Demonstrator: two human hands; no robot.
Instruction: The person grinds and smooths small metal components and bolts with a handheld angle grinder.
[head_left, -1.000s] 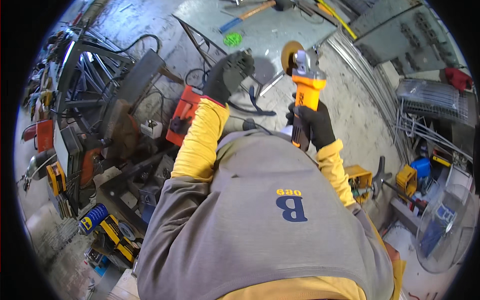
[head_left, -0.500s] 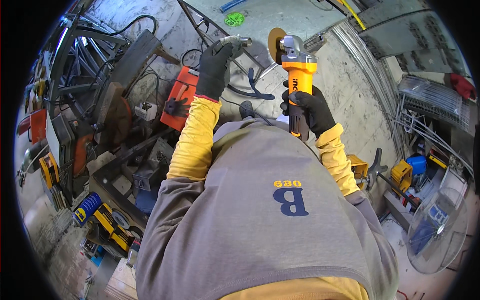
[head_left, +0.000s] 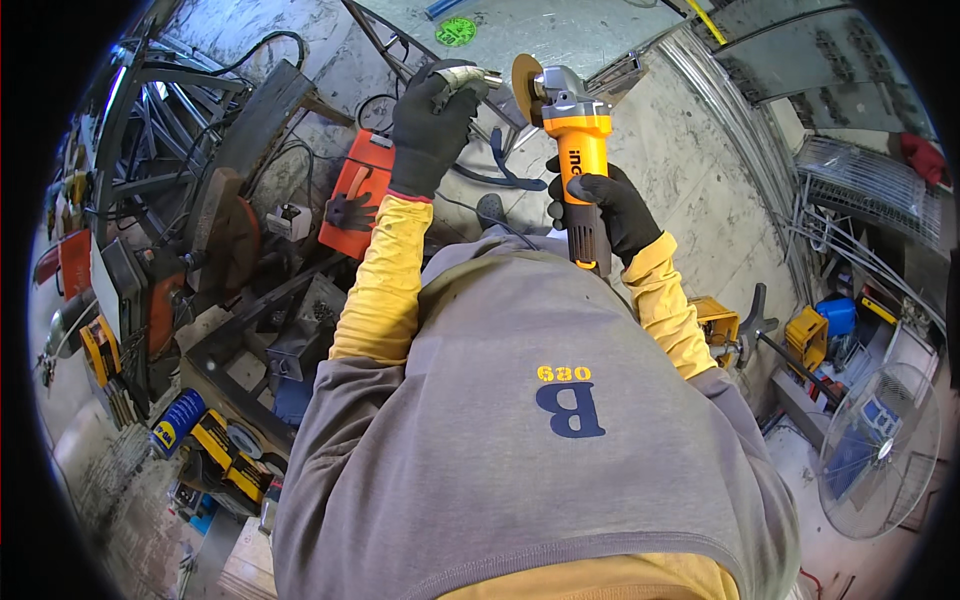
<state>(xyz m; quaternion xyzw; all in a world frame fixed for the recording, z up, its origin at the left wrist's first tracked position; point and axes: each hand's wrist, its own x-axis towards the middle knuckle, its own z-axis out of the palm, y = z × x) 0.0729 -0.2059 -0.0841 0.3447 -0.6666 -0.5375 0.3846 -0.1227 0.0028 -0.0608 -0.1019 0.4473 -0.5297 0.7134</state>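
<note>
An orange and black angle grinder (head_left: 581, 150) is upright in my right hand (head_left: 618, 212), the gloved fingers wrapped round its lower body. Its thin brown disc (head_left: 524, 90) faces left, toward my left hand (head_left: 430, 140). That hand, in a black glove too, grips a short, shiny metal tube piece (head_left: 462, 76) whose end points right at the disc. A small gap shows between tube end and disc. Part of the tube is hidden by my fingers.
An orange-red case (head_left: 352, 222) with a dark glove (head_left: 351, 212) on it stands below my left hand. Metal frames (head_left: 150, 150) crowd the left. Long metal bars (head_left: 735, 140) lie along the right, with a round fan (head_left: 880, 450) at the lower right. A dark strap (head_left: 500, 165) lies on the floor.
The grinder has shifted left and slightly up, bringing its disc closer to the tube. My left hand has turned a little, still gripping the tube.
</note>
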